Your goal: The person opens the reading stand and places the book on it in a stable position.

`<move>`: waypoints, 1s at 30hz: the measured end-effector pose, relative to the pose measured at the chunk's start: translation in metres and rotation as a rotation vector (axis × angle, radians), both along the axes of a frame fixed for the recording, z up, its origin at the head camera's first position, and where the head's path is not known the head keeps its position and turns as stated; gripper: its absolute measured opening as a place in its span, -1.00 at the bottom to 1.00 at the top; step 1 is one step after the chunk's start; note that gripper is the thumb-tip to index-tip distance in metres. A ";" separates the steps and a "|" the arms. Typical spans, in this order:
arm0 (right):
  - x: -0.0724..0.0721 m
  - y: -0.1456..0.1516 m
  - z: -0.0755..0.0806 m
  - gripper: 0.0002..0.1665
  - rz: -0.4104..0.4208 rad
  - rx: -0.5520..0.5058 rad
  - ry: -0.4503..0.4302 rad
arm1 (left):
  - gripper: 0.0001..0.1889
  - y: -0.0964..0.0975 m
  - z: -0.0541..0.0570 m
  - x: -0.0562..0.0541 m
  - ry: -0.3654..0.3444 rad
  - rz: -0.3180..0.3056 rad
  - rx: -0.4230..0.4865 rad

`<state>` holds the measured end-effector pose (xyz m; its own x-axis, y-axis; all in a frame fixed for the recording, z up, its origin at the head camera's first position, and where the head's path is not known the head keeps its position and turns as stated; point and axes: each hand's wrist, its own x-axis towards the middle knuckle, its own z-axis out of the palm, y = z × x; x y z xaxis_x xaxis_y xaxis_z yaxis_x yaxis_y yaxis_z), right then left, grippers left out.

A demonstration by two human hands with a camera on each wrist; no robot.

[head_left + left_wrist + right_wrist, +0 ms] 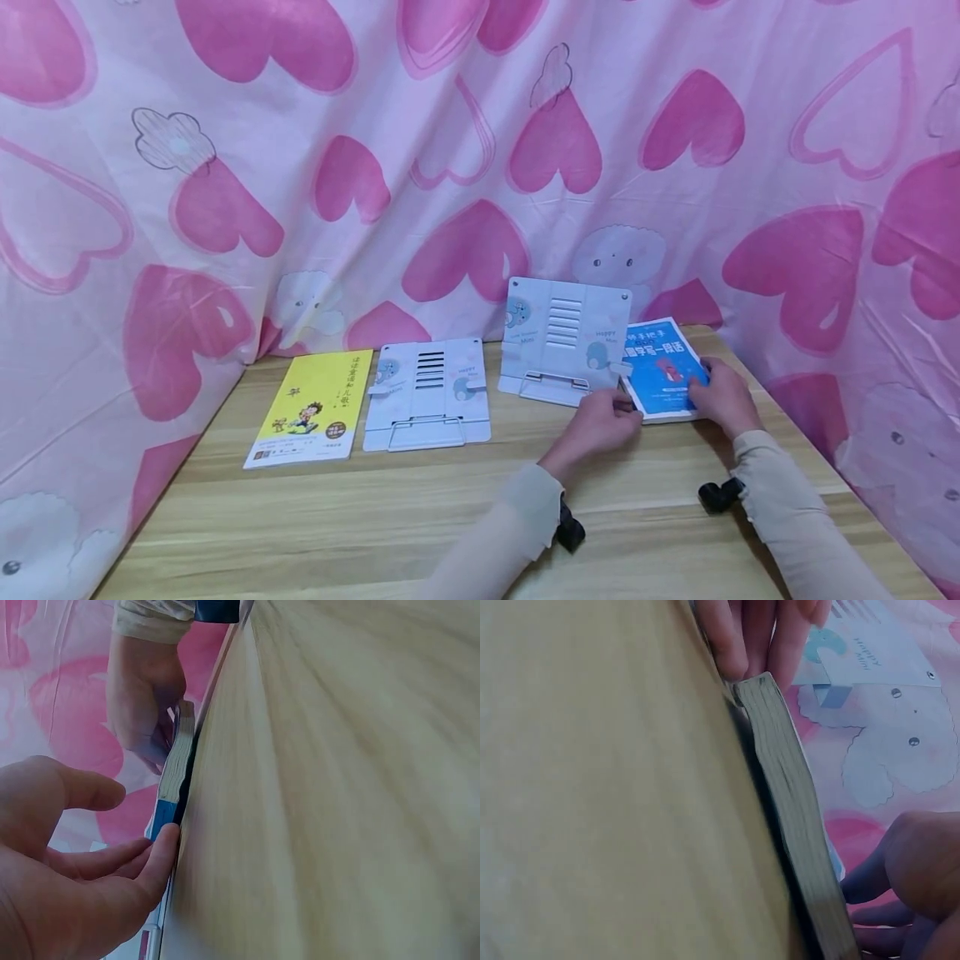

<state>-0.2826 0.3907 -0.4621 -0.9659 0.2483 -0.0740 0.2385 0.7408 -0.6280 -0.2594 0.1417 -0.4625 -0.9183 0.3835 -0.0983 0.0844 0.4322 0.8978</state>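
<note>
A thick blue book [667,383] with a white border lies on the table at the right, its cover up. My right hand [726,398] holds its right edge, thumb over the cover. At the left near corner, my left hand [603,421] touches the spine with its fingertips [166,840], the thumb standing apart. In the right wrist view the page edges [791,780] face the camera, close above the tabletop. A white book stand [532,350], propped up, stands just left of the book, behind my left hand.
A second white book stand [472,421] lies folded flat left of the propped one. Beside it lies a yellow book [277,400]. The wooden table [360,517] ends at a pink heart-patterned curtain [465,192] at the back and both sides.
</note>
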 end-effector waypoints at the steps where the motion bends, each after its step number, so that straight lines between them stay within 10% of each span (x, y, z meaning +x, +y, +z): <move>1: 0.001 0.001 0.001 -0.13 -0.002 -0.007 -0.009 | -0.60 0.002 0.000 0.000 -0.016 0.014 0.011; 16: 0.008 0.016 0.021 0.00 -0.016 -0.053 -0.099 | -0.62 0.002 0.001 -0.002 -0.223 0.114 0.316; 30: 0.006 0.014 0.025 -0.15 -0.029 -0.096 -0.243 | -0.73 0.012 -0.004 0.002 -0.133 0.208 0.229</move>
